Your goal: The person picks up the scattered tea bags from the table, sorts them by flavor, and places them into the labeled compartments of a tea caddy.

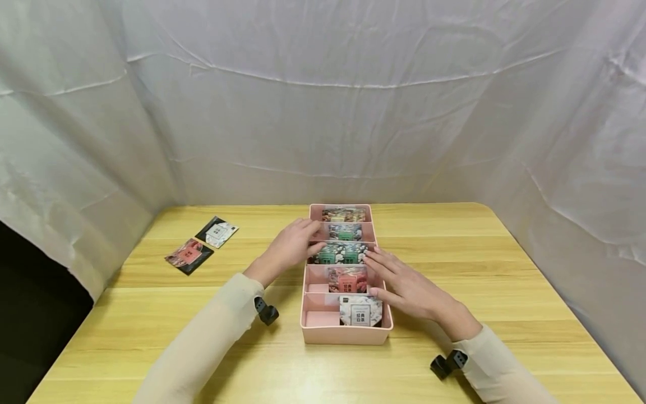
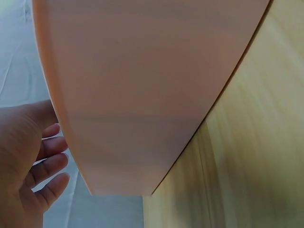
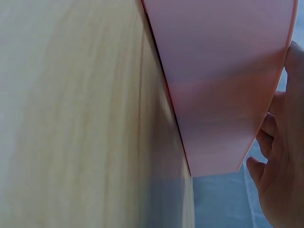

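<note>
A long pink box with several compartments in a row stands on the table. My left hand is at its left rim, thumb over the middle compartment beside a green-labelled tea sachet. A second green-labelled tea sachet lies beside it, and the fingertips of my right hand reach it over the right rim. The right fingers are nearly straight; the left ones are loosely bent. Both wrist views show the box's outer walls, hiding the sachets. Whether the left thumb touches a sachet, I cannot tell.
In nearer compartments are a red-labelled sachet and a white sachet. Farther ones hold another green-labelled sachet and a brownish one. Left on the table lie a black-and-white sachet and a red-and-black sachet.
</note>
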`<action>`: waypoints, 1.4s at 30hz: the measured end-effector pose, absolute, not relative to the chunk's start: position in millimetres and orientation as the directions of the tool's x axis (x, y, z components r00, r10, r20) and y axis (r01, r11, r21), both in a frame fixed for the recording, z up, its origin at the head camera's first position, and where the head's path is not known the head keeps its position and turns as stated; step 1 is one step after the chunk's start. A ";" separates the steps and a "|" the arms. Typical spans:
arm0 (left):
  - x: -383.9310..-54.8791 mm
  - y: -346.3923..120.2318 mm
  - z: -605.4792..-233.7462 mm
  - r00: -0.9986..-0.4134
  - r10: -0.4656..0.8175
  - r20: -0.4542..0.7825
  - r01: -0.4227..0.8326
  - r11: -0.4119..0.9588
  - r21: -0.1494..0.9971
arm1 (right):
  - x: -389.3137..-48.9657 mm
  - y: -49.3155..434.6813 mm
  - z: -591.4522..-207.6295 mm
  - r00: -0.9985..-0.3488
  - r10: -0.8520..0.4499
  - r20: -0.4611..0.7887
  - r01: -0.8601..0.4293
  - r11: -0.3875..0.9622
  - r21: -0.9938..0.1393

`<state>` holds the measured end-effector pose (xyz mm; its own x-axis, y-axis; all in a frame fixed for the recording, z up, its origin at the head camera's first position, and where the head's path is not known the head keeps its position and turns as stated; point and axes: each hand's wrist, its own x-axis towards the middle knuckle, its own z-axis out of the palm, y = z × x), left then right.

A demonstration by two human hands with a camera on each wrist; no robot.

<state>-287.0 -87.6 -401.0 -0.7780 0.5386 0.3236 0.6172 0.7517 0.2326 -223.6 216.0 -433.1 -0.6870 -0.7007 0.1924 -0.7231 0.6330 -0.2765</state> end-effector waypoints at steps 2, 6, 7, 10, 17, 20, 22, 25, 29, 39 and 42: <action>-285.5 -90.1 -402.0 -0.787 0.518 0.336 0.606 0.751 0.261 | -223.8 215.9 -433.1 -0.686 -0.702 0.191 -0.724 0.633 -0.275; -282.9 -97.6 -404.7 -0.787 0.486 0.379 0.600 0.746 0.289 | -224.1 215.7 -432.7 -0.687 -0.701 0.189 -0.723 0.634 -0.276; -282.4 -99.9 -405.5 -0.783 0.483 0.392 0.603 0.745 0.286 | -224.1 215.6 -432.7 -0.688 -0.701 0.188 -0.722 0.633 -0.278; -281.1 -107.2 -407.4 -0.773 0.476 0.419 0.609 0.741 0.282 | -224.0 215.5 -432.6 -0.689 -0.700 0.186 -0.721 0.634 -0.280; -278.4 -127.8 -410.8 -0.796 0.414 0.442 0.575 0.745 0.338 | -223.0 216.2 -432.7 -0.698 -0.694 0.178 -0.712 0.644 -0.279; -278.0 -136.9 -412.5 -0.813 0.384 0.437 0.549 0.756 0.358 | -222.5 217.0 -432.8 -0.704 -0.689 0.174 -0.706 0.649 -0.283; -277.6 -143.0 -413.8 -0.824 0.366 0.432 0.531 0.764 0.366 | -222.0 217.6 -432.6 -0.705 -0.688 0.172 -0.704 0.650 -0.286; -276.5 -152.9 -415.7 -0.841 0.334 0.426 0.501 0.780 0.376 | -221.5 218.1 -432.0 -0.706 -0.687 0.172 -0.703 0.649 -0.290; -274.7 -167.0 -417.9 -0.859 0.297 0.417 0.463 0.799 0.385 | -221.3 218.4 -431.2 -0.705 -0.687 0.176 -0.704 0.646 -0.295; -266.8 -205.4 -423.9 -0.918 0.218 0.332 0.354 0.828 0.435 | -220.9 219.5 -432.7 -0.704 -0.688 0.175 -0.704 0.646 -0.294; -265.1 -217.3 -425.6 -0.927 0.195 0.321 0.328 0.837 0.439 | -220.3 220.1 -432.3 -0.707 -0.686 0.172 -0.701 0.649 -0.295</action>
<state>-265.1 -217.3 -425.6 -0.9267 0.1953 0.3212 0.3283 0.8366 0.4386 -220.3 220.1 -432.3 -0.7074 -0.6855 0.1722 -0.7010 0.6494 -0.2947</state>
